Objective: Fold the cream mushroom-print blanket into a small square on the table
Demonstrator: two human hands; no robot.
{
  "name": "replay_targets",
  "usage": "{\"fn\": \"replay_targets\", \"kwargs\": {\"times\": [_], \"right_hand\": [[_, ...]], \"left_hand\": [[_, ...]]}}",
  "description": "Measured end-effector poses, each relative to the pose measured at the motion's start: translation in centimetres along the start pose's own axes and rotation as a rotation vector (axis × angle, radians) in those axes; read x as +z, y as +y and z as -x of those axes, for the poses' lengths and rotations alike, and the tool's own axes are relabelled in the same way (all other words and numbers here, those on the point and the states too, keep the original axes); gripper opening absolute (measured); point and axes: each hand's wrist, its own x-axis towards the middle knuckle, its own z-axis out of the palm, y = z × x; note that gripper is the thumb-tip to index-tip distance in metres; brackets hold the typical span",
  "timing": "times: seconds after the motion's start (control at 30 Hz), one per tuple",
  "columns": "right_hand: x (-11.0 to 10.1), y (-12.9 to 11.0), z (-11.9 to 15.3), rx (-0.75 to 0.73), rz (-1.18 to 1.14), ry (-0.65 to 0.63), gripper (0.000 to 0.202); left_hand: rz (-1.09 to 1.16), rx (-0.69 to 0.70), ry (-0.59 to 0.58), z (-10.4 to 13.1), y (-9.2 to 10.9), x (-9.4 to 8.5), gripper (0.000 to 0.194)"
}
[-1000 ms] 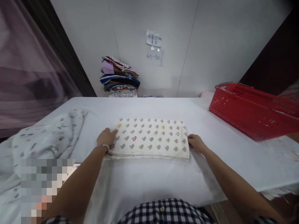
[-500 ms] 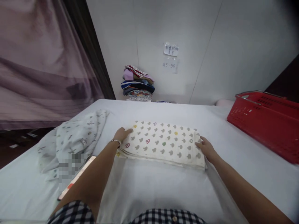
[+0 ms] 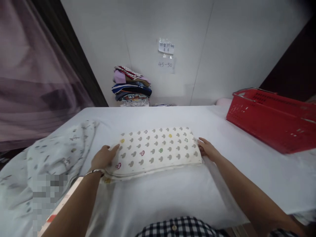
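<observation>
A folded cream cloth (image 3: 158, 148) printed with grey and coloured mushrooms lies across the white table in front of me. My left hand (image 3: 105, 157), with a bracelet at the wrist, grips its left end, thumb on top. At the right end my right hand (image 3: 208, 149) holds the edge, fingers partly hidden behind it. Sheer white fabric (image 3: 160, 197) spreads from the cloth toward my checked shirt.
A crumpled leaf-print cloth (image 3: 59, 151) lies on the left, beside a flat light-coloured object (image 3: 66, 199) partly under my forearm. The red basket (image 3: 269, 118) stands at the right. Folded clothes (image 3: 132, 87) are stacked by the wall below paper notes (image 3: 166, 56).
The view has shifted to the right. The folded cloth has turned slightly, its left end now nearer me and its right end farther away, with both hands still at its ends.
</observation>
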Motion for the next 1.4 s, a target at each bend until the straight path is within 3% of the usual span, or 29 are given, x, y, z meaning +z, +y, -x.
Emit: {"fn": "replay_targets", "kwargs": {"times": [0.1, 0.2, 0.37, 0.47, 0.57, 0.7, 0.83, 0.93, 1.03, 1.13, 1.23, 1.4], "right_hand": [[-0.9, 0.6, 2.2, 0.05, -0.062, -0.047, 0.053], [-1.3, 1.0, 4.0, 0.075, -0.111, -0.102, 0.05], [-1.1, 1.7, 5.2, 0.032, -0.219, -0.078, 0.056], [-1.0, 2.3, 5.4, -0.012, -0.296, -0.051, 0.058], [-1.3, 2.5, 5.7, -0.047, -0.325, -0.046, 0.06], [-2.3, 2.8, 5.9, -0.058, -0.284, -0.097, 0.059], [-2.5, 3.2, 5.5, -0.091, -0.245, -0.177, 0.062], [-2.1, 3.4, 5.3, -0.117, -0.212, -0.221, 0.066], [-1.7, 3.2, 5.4, -0.149, -0.177, -0.238, 0.061], [-1.7, 3.1, 5.6, -0.163, -0.171, -0.234, 0.057], [-1.7, 3.1, 5.7, -0.129, -0.139, -0.204, 0.054], [-1.7, 3.0, 5.9, -0.11, -0.154, -0.207, 0.056]], "left_hand": [[-0.082, 0.159, 0.082, 2.0, 2.2, -0.6, 0.063], [0.012, 0.432, 0.146, 5.4, 6.1, 0.3, 0.046], [0.19, 0.83, -0.208, 13.8, 14.6, 4.6, 0.036], [0.155, 1.157, -0.24, 18.3, 18.7, 7.3, 0.04], [0.065, 1.27, -0.183, 20.6, 21.3, 9.3, 0.047], [0.032, 1.259, -0.121, 20.8, 22.3, 10.6, 0.032], [0.135, 1.201, -0.162, 20.1, 22.2, 10.8, 0.016], [0.231, 1.049, -0.189, 19.7, 22.3, 10.5, 0.018], [0.325, 0.956, -0.091, 19.8, 22.6, 10.2, 0.022], [0.223, 1.093, -0.012, 20.6, 22.9, 10.5, 0.015], [-0.014, 1.232, -0.038, 21.7, 22.8, 11.4, 0.014], [-0.028, 1.207, -0.016, 21.9, 22.8, 11.3, 0.017]]}}
